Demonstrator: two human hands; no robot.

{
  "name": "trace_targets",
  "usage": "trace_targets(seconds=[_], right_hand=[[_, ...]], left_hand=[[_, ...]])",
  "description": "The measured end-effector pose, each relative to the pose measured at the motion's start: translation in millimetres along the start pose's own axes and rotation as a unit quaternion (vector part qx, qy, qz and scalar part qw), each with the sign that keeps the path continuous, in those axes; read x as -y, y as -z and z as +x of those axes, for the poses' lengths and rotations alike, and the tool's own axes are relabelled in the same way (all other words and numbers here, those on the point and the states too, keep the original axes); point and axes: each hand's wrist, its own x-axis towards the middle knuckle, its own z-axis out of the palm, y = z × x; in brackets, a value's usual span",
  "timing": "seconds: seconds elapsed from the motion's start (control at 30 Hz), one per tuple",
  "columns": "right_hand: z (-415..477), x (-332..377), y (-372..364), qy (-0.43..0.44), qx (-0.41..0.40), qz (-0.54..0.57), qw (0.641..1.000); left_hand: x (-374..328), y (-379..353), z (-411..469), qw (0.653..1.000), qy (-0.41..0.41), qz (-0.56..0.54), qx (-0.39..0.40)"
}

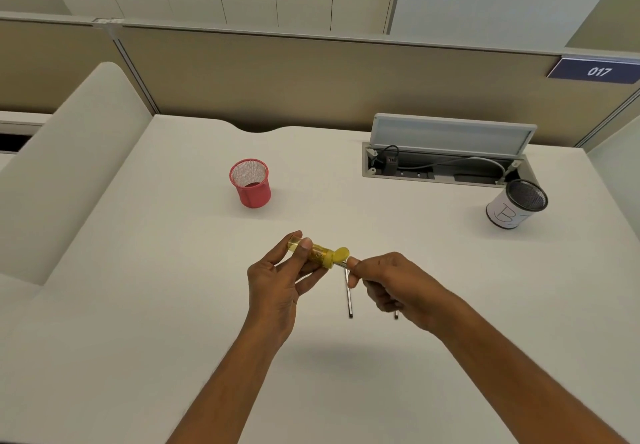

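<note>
My left hand [277, 280] grips a small clear yellow tube [313, 252] held sideways above the white desk [138, 305], thumb on top. Its yellow flip cap [341, 254] hangs open at the right end. My right hand [388, 284] pinches a thin metal rod [341, 263] whose tip sits at the tube's mouth. A second thin metal rod [349, 296] lies on the desk just below, between the hands. A short dark tip [396, 314] pokes out under my right hand; what it belongs to is hidden.
A red mesh cup [250, 183] stands at the centre back of the desk. A black mesh cup in a white sleeve [516, 204] stands at the right. Behind it, an open cable box [446, 156] holds plugs and cords. Partitions border the back and left.
</note>
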Motion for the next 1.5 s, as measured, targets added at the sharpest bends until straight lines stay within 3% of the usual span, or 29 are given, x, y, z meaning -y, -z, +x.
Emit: trace_targets(seconds=[0.07,0.1,0.17,0.23,0.3,0.33,0.4,0.47,0.5,0.57,0.63,0.7,0.77,0.83,0.9,1.0,1.07,1.1,1.17,1.27,1.33,1.37,1.43,1.5], right_hand=[[0.1,-7.0,-5.2,0.092,-0.056,-0.092,0.99],[-0.1,-12.1,-8.3,0.171,-0.107,-0.154,0.967],[0.8,-23.2,-11.1,0.324,-0.207,-0.319,0.866],[0.7,-30.6,-9.7,0.395,-0.273,-0.489,0.728],[4.1,-36.3,-4.6,0.453,-0.306,-0.568,0.615],[5.4,-37.9,-3.3,0.474,-0.319,-0.58,0.581],[8.3,-40.8,-1.5,0.498,-0.336,-0.584,0.546],[10.9,-42.7,-1.9,0.512,-0.334,-0.579,0.54],[11.3,-42.1,-3.5,0.51,-0.329,-0.568,0.555],[10.5,-39.0,-9.9,0.487,-0.322,-0.511,0.631],[7.2,-35.3,-18.1,0.438,-0.306,-0.405,0.742],[5.2,-29.8,-24.6,0.356,-0.27,-0.281,0.849],[5.0,-17.5,-23.6,0.231,-0.22,-0.167,0.933],[2.0,-3.3,-17.9,0.09,-0.159,-0.056,0.982],[-1.1,4.8,-10.9,-0.016,-0.088,0.041,0.995],[-3.4,3.5,-10.1,-0.038,-0.046,0.07,0.996],[-1.8,-5.5,-16.9,0.096,-0.109,-0.069,0.987],[-0.9,-11.7,-19.8,0.197,-0.163,-0.165,0.952],[0.7,-23.0,-21.0,0.351,-0.231,-0.339,0.842],[4.7,-34.2,-14.0,0.444,-0.276,-0.534,0.664],[6.7,-36.7,-9.9,0.471,-0.311,-0.579,0.588],[6.9,-37.0,-8.5,0.479,-0.32,-0.585,0.571],[7.1,-37.4,-9.3,0.488,-0.319,-0.571,0.578],[7.6,-36.2,-13.8,0.474,-0.308,-0.512,0.647]], left_hand=[[-0.5,-0.2,1.6,1.0,-0.001,0.002,-0.004],[-1.3,-0.5,2.7,1.0,-0.001,0.001,-0.008],[-3.6,-1.1,4.7,1.0,0.001,-0.006,-0.013],[-5.1,-1.9,6.0,1.0,0.006,-0.009,-0.016],[-5.7,-2.5,6.6,1.0,0.008,-0.009,-0.015],[-5.6,-2.5,6.7,1.0,0.008,-0.009,-0.014],[-4.6,-2.5,6.5,1.0,0.009,-0.007,-0.012],[-3.9,-2.3,5.7,1.0,0.011,-0.007,-0.011],[-3.8,-2.0,5.6,1.0,0.013,-0.008,-0.012],[-3.8,-0.8,6.2,1.0,0.013,-0.008,-0.013],[-4.3,0.8,6.6,1.0,0.011,-0.005,-0.011],[-4.4,2.0,5.9,1.0,0.008,-0.003,-0.008],[-3.5,2.4,4.8,1.0,0.007,0.0,-0.007],[-2.1,3.1,3.0,1.0,0.008,-0.001,-0.007],[-1.5,4.2,1.9,1.0,0.005,0.003,-0.007],[-2.8,4.2,1.9,1.0,-0.005,0.016,-0.005],[-5.3,2.9,3.1,1.0,-0.009,0.012,-0.01],[-6.8,2.3,3.9,1.0,-0.01,0.008,-0.013],[-9.4,0.8,5.1,1.0,-0.009,0.0,-0.017],[-10.6,0.2,5.5,1.0,-0.004,-0.004,-0.017],[-10.1,0.2,5.0,1.0,-0.005,-0.003,-0.013],[-9.3,-0.1,4.6,1.0,-0.004,-0.002,-0.011],[-7.7,-0.1,3.7,1.0,-0.001,-0.003,-0.009],[-6.4,1.4,3.6,1.0,0.001,-0.007,-0.008]])
